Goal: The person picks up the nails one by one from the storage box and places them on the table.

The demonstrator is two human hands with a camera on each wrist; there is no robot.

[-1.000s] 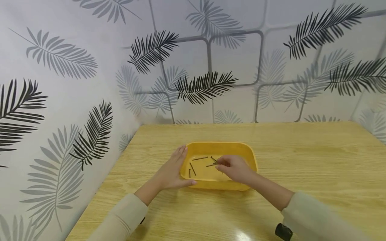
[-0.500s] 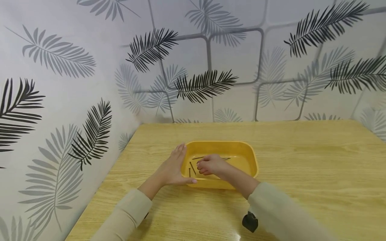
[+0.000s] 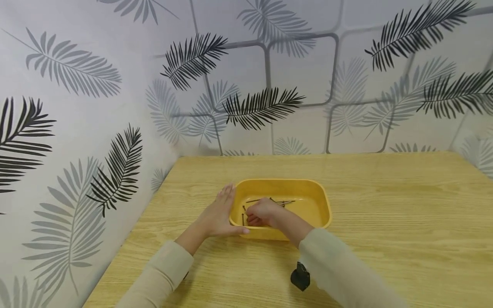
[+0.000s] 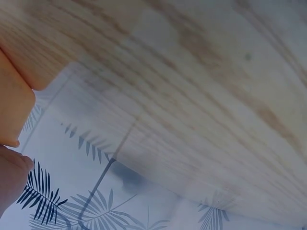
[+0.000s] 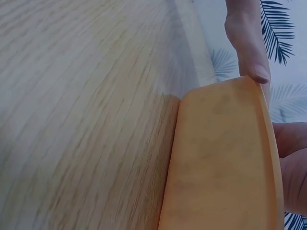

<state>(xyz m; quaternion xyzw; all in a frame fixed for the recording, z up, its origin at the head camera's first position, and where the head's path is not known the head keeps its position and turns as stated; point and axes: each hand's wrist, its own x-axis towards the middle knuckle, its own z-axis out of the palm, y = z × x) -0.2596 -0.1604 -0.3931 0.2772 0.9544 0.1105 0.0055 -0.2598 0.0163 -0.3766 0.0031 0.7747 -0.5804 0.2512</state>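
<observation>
A yellow plastic tray stands on the wooden table with several thin dark nails inside. My left hand rests at its left end, fingers straight along the side and thumb on the front rim. Inside the tray, my right hand reaches down with bent fingers at the left part, over a nail whose head shows beside them. The fingertips are hidden, so I cannot tell whether they pinch it. Another nail lies upright in the view at the left wall. More nails lie crossed behind the right hand.
The wooden table extends to both sides of the tray. Behind and to the left stand pale walls with a leaf pattern. A black device sits under the right sleeve.
My right hand has moved left across the tray, from the crossed nails to those near the left wall. The left hand stays at the tray's left end.
</observation>
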